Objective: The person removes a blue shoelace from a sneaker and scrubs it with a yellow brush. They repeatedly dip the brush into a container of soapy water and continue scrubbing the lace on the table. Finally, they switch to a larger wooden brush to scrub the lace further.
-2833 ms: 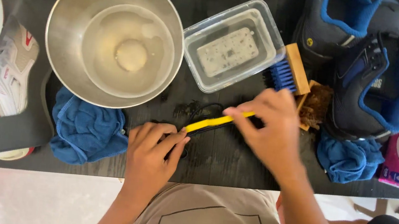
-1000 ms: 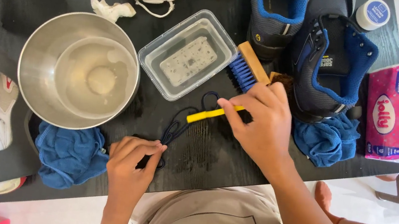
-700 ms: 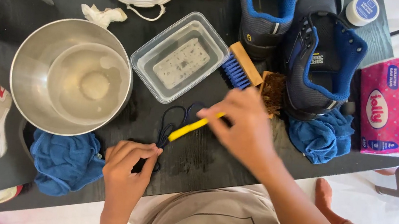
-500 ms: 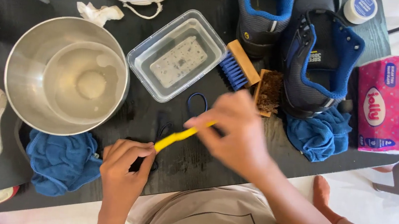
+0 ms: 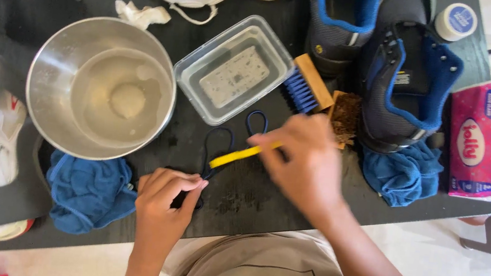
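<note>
Left hand pins the near end of the dark lace flat on the surface. The lace runs away up-right toward the right hand, whose grip pinches a yellow brush lying across it.

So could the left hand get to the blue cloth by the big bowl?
Probably yes. The left hand pins the dark shoelace right beside the blue cloth, and nothing lies between them. It would likely have to let go of the lace first.
</note>
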